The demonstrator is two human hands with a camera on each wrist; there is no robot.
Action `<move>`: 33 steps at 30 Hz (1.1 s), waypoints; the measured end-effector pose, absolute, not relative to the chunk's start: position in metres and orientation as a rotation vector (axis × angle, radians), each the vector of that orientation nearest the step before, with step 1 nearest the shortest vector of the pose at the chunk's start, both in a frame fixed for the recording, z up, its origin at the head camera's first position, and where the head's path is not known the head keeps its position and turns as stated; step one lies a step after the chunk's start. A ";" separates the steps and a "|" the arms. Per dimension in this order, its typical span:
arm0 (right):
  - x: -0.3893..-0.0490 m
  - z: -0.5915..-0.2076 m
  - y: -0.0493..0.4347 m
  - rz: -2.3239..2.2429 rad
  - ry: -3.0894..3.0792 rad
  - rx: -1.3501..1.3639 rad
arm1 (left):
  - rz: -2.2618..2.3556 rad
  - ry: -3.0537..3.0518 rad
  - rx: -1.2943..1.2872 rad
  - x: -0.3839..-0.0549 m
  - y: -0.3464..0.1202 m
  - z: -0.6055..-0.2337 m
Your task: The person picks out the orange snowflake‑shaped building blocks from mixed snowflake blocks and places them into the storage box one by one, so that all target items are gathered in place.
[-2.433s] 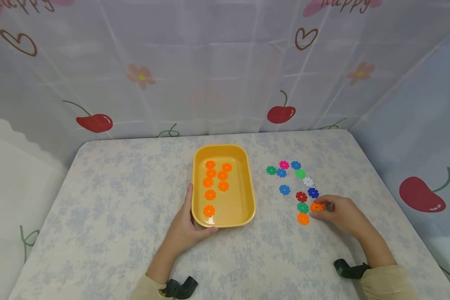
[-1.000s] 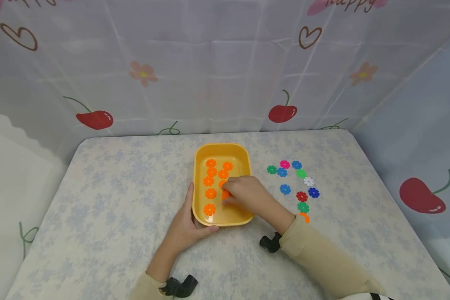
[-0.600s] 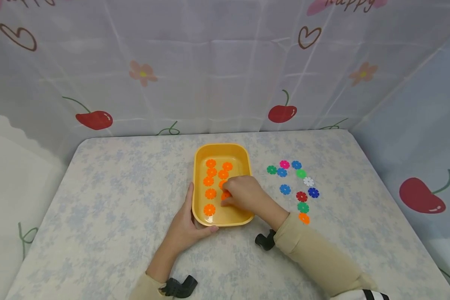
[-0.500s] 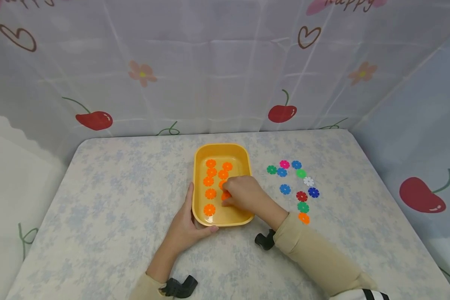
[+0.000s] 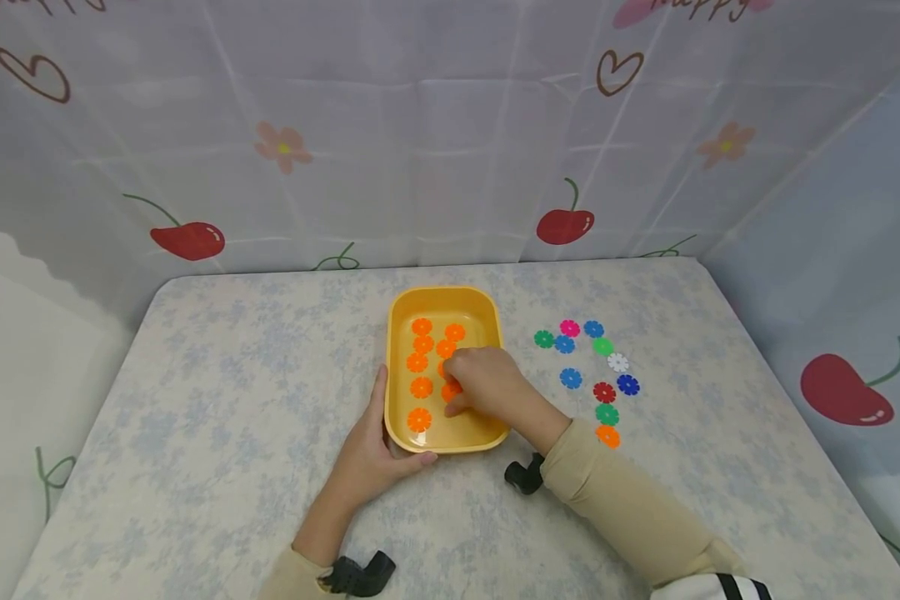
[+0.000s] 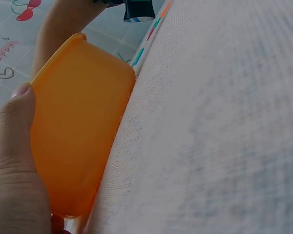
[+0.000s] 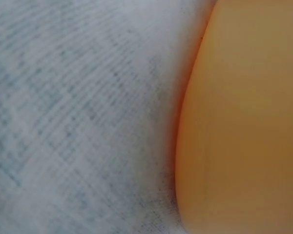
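Note:
At the near left corner of a yellow plastic tray point(image 5: 480, 433), my left hand point(image 5: 367, 458) holds it, fingers along the left side and thumb at the front wall. The left wrist view shows that thumb point(image 6: 19, 126) against the tray's outer wall point(image 6: 83, 122). Inside the tray, my right hand point(image 5: 487, 383) pinches an orange notched plastic disc point(image 5: 451, 392), partly hidden by the fingers. Several more orange discs point(image 5: 420, 387) lie flat in two rough columns in the tray. In the right wrist view only the tray's side point(image 7: 244, 122) and blurred cloth show.
Right of the tray, loose notched discs in several colours lie on the table point(image 5: 232, 400): blue point(image 5: 571, 378), red point(image 5: 604, 392), green point(image 5: 607, 415), white point(image 5: 618, 362), pink point(image 5: 569, 328) and one orange point(image 5: 608, 436). A printed curtain point(image 5: 420, 167) hangs behind the table's far edge.
From the loose discs at the right, my right hand has brought an orange disc into the tray. Over the last half second it has shifted only slightly. The left hand has stayed put.

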State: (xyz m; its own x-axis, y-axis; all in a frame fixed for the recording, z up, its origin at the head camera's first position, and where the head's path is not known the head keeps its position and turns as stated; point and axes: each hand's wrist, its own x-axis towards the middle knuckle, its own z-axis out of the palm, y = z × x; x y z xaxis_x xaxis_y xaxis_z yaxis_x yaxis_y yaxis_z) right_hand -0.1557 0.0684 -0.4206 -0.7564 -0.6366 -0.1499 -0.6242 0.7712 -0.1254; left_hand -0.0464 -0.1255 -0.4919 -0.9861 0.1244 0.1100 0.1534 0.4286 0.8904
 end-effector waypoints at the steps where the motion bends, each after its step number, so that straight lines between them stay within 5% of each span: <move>1: -0.155 -0.420 0.069 -0.093 2.781 -0.995 | -1.646 -2.632 -0.257 -0.046 -0.125 -0.492; 12: -0.140 -0.401 0.101 -0.579 2.825 -0.983 | -1.630 -2.627 -0.285 -0.048 -0.125 -0.493; 33: -0.099 -0.418 0.274 -0.640 2.738 -0.425 | -1.644 -2.588 -0.310 -0.048 -0.125 -0.495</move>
State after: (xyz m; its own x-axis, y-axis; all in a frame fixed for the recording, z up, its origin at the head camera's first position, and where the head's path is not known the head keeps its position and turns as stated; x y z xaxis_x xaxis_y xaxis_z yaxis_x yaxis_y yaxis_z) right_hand -0.0988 0.2736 -0.4182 -0.9125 -0.3471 -0.2167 -0.2152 0.8575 -0.4673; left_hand -0.0482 -0.1249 -0.4947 -0.9780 0.1365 0.1576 0.2007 0.4109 0.8893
